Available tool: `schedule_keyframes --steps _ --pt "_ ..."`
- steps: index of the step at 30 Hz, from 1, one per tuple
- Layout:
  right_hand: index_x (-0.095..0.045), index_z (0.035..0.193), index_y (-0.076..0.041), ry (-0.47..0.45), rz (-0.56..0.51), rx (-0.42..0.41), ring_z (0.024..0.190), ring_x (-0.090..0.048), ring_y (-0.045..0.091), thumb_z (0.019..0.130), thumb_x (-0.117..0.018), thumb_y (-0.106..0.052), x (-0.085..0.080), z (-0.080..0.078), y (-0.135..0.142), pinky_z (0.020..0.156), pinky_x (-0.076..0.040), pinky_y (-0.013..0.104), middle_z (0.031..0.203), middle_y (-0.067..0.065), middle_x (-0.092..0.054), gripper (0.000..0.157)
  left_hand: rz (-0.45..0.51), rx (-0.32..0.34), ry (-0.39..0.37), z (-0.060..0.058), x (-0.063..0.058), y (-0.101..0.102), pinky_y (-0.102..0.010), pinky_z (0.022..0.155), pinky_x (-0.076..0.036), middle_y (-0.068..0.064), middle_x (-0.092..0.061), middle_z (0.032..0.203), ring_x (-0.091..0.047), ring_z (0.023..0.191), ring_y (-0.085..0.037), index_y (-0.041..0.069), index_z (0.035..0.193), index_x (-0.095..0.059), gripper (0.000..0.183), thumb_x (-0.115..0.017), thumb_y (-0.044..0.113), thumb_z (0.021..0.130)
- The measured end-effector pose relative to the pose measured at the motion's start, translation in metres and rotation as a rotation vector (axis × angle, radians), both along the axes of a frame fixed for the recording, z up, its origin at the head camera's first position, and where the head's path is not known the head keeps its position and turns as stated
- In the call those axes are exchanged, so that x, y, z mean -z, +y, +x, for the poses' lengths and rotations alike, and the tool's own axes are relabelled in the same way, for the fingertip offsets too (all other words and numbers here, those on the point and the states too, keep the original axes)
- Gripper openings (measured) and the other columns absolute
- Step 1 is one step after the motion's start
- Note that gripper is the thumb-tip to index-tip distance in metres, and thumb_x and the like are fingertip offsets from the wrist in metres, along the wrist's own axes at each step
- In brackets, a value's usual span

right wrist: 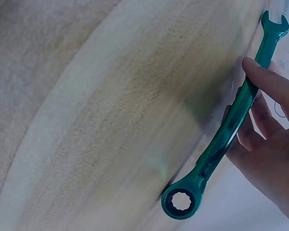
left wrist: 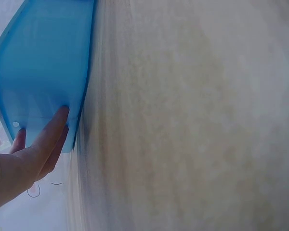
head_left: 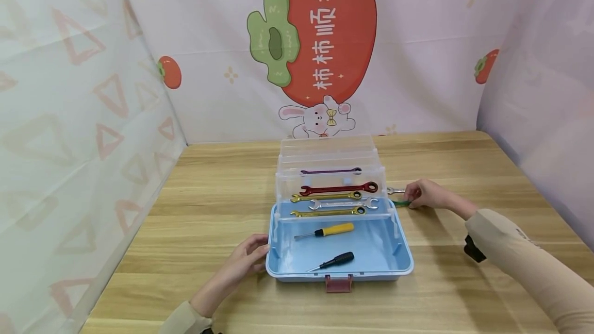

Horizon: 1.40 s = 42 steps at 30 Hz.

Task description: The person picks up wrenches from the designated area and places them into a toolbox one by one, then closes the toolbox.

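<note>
On the table, a blue toolbox (head_left: pixel 371 246) stands with its clear tiers raised at the back. My left hand (head_left: pixel 248 256) rests its fingers against the box's left side; in the left wrist view the extended fingers (left wrist: pixel 55 126) touch the blue wall. Right of the box, my right hand (head_left: pixel 424 194) pinches a green combination wrench (right wrist: pixel 226 127) between thumb and fingers. Its ring end points down and its open end up in the right wrist view. A silver wrench (head_left: pixel 394 190) lies just behind that hand, partly hidden.
Red (head_left: pixel 336 189), purple (head_left: pixel 329 171), silver (head_left: pixel 343 204) and gold wrenches (head_left: pixel 329 213) show at the clear tiers. A yellow-handled screwdriver (head_left: pixel 336 229) and a black-handled screwdriver (head_left: pixel 341 259) lie in the base. A pink latch (head_left: pixel 339 284) hangs at the front. Printed curtains (head_left: pixel 223 97) surround the table.
</note>
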State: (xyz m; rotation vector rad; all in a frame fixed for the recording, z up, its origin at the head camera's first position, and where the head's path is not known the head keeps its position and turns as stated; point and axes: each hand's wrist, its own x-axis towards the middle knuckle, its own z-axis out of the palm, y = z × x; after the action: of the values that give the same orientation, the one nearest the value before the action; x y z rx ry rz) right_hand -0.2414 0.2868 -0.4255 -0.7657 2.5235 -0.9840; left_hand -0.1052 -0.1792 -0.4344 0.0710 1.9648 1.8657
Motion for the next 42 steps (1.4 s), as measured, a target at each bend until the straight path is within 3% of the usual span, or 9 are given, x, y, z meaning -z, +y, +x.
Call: schedule_keyframes --steps 6,14,20,27,32,42 --pt "-0.059 0.076 0.003 0.049 -0.025 -0.017 0.064 -0.048 0.006 0.069 -0.065 0.01 -0.002 0.0 0.001 0.055 -0.044 0.021 0.069 0.011 -0.059 0.011 0.005 -0.001 0.003 0.0 0.001 0.001 -0.038 0.083 -0.047 -0.022 -0.043 0.124 -0.051 0.102 -0.019 -0.008 0.124 -0.035 0.05 -0.051 0.023 0.09" --pt "-0.06 0.076 -0.002 0.053 0.025 0.019 0.068 -0.048 0.014 0.072 -0.063 0.008 -0.014 -0.003 0.005 0.059 -0.044 0.024 0.071 0.008 -0.057 0.011 0.002 -0.006 0.0 0.0 0.002 0.001 -0.037 0.083 -0.047 -0.02 -0.044 0.123 -0.05 0.102 -0.019 -0.008 0.124 -0.035 0.051 -0.052 0.025 0.089" --pt "-0.06 0.076 -0.001 0.077 0.032 0.028 0.066 -0.048 0.01 0.071 -0.06 0.012 -0.024 -0.007 0.008 0.058 -0.044 0.022 0.07 0.002 -0.055 0.014 -0.004 -0.007 -0.006 -0.001 0.002 0.0 -0.037 0.083 -0.047 -0.02 -0.043 0.123 -0.05 0.102 -0.019 -0.008 0.125 -0.034 0.052 -0.052 0.025 0.089" --pt "-0.059 0.076 0.001 0.121 -0.021 -0.002 0.064 -0.048 0.008 0.07 -0.063 0.012 -0.041 -0.008 0.009 0.055 -0.044 0.023 0.068 0.005 -0.054 0.014 -0.01 -0.006 -0.01 -0.001 0.001 0.001 -0.037 0.083 -0.047 -0.021 -0.043 0.124 -0.05 0.103 -0.019 -0.008 0.125 -0.034 0.053 -0.052 0.026 0.089" --pt "-0.059 0.077 0.001 0.138 -0.024 0.02 0.064 -0.049 0.009 0.07 -0.064 0.012 -0.053 -0.011 0.009 0.056 -0.046 0.024 0.069 0.005 -0.055 0.014 -0.013 -0.004 -0.014 -0.001 0.0 0.001 -0.037 0.084 -0.047 -0.022 -0.042 0.125 -0.049 0.104 -0.02 -0.007 0.126 -0.034 0.053 -0.052 0.027 0.089" --pt "-0.061 0.081 0.001 0.159 0.033 0.062 0.065 -0.053 0.013 0.073 -0.065 0.007 -0.081 -0.018 0.0 0.057 -0.048 0.024 0.07 0.005 -0.055 0.011 -0.017 -0.002 -0.012 -0.001 0.0 0.0 -0.037 0.083 -0.047 -0.022 -0.041 0.126 -0.05 0.103 -0.019 -0.007 0.126 -0.034 0.053 -0.052 0.026 0.089"
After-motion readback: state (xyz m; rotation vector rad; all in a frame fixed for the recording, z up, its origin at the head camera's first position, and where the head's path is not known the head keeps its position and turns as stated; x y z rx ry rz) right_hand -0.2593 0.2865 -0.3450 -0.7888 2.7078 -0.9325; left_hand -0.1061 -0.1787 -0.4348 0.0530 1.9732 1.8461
